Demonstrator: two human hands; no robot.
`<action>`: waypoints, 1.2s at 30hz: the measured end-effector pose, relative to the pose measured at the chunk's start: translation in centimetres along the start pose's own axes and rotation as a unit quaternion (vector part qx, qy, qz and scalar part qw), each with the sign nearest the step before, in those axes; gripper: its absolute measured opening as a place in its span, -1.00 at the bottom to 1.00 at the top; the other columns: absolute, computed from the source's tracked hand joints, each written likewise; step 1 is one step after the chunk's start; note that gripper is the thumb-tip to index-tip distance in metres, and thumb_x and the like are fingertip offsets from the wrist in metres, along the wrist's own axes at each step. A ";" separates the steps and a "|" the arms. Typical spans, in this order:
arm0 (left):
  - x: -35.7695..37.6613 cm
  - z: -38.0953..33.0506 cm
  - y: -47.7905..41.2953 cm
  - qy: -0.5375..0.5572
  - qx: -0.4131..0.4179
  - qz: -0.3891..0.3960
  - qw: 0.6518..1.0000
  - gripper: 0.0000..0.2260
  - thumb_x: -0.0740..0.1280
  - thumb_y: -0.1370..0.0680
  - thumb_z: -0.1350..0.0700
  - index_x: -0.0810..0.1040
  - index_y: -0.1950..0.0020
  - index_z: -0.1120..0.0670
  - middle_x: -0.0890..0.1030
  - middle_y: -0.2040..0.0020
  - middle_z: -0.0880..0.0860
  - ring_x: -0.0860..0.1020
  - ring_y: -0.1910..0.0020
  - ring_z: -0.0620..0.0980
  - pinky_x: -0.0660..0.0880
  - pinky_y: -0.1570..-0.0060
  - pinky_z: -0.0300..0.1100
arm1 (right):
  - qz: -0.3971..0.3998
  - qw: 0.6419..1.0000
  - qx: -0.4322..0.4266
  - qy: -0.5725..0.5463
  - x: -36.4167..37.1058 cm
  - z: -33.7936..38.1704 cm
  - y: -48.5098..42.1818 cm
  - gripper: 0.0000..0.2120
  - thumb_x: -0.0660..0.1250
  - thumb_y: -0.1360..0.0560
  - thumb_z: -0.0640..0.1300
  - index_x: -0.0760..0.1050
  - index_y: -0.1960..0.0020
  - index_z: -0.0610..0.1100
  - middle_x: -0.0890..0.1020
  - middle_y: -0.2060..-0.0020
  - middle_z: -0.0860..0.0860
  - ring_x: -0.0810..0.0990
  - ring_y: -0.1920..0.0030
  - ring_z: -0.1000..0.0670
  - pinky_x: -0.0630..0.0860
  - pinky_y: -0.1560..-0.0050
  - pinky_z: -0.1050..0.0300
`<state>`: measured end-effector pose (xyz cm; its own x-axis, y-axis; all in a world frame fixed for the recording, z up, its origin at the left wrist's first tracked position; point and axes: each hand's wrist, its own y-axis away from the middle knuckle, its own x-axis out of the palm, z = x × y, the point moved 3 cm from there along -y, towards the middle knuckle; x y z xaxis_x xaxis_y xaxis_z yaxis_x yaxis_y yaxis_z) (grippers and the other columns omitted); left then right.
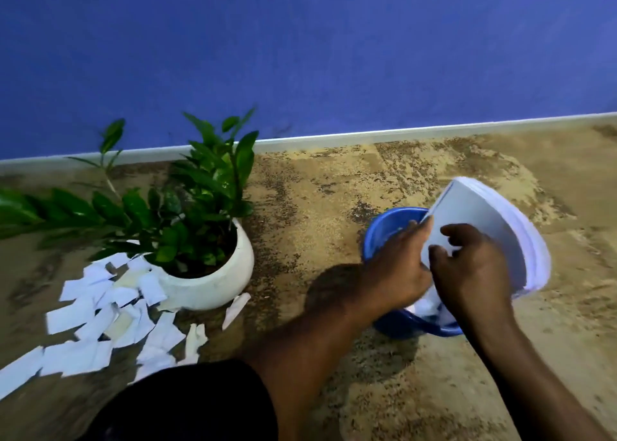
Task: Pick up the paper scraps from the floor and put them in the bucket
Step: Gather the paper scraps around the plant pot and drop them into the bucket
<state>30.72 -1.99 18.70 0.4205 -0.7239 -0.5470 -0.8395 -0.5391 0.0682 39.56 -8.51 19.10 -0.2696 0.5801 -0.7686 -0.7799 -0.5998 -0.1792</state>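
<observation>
A blue bucket (384,227) stands on the floor right of centre, with white scraps (427,307) inside. Over its mouth, both hands hold a thick stack of white paper (484,220) tilted on edge. My left hand (397,267) grips the stack's left side, thumb along its edge. My right hand (474,270) curls its fingers over the stack's near face. Several white paper scraps (96,310) lie scattered on the floor at the left, around the plant pot.
A white round pot (213,280) with a green leafy plant (187,200) sits left of the bucket. A blue wall (300,56) with a pale skirting runs behind. The floor is mottled tan. My dark-clothed knee (187,404) is at the bottom.
</observation>
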 end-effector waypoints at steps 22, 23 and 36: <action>-8.2 34.4 27.3 -0.198 -0.440 -0.221 0.847 -0.03 0.31 -0.32 -0.42 -0.04 -0.54 -0.01 0.00 -0.56 0.16 0.03 -0.52 0.21 0.07 -0.45 0.09 | 0.355 0.934 0.017 -0.033 29.5 7.8 17.9 -0.25 0.50 -0.34 -0.01 0.27 -0.36 -0.33 0.42 -0.26 -0.32 0.39 -0.29 -0.28 0.39 -0.26 -0.11; -8.6 35.0 27.1 -0.205 -0.440 -0.206 0.850 0.02 0.30 -0.28 -0.46 -0.07 -0.54 -0.02 -0.01 -0.56 0.17 0.03 -0.52 0.24 0.09 -0.44 0.12 | 0.338 0.941 0.010 -0.011 30.0 8.0 18.1 -0.28 0.50 -0.34 0.00 0.29 -0.30 -0.36 0.44 -0.20 -0.35 0.41 -0.24 -0.31 0.41 -0.22 -0.15; -8.5 35.3 23.6 -0.301 -0.363 -0.155 0.868 -0.35 0.31 -0.40 -0.33 0.28 -0.43 -0.12 0.26 -0.42 0.15 0.31 -0.30 0.17 0.36 -0.25 0.04 | 0.262 0.965 0.009 0.027 33.5 7.6 16.3 -0.67 0.23 -0.53 0.04 0.48 -0.02 -0.26 0.58 0.05 -0.27 0.57 0.06 -0.23 0.43 0.15 0.07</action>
<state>-4.82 6.62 -4.55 0.1475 -0.2567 -0.9552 -0.1880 -0.9554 0.2277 13.47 5.35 -4.92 -0.5991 0.1704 -0.7824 -0.5552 -0.7925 0.2525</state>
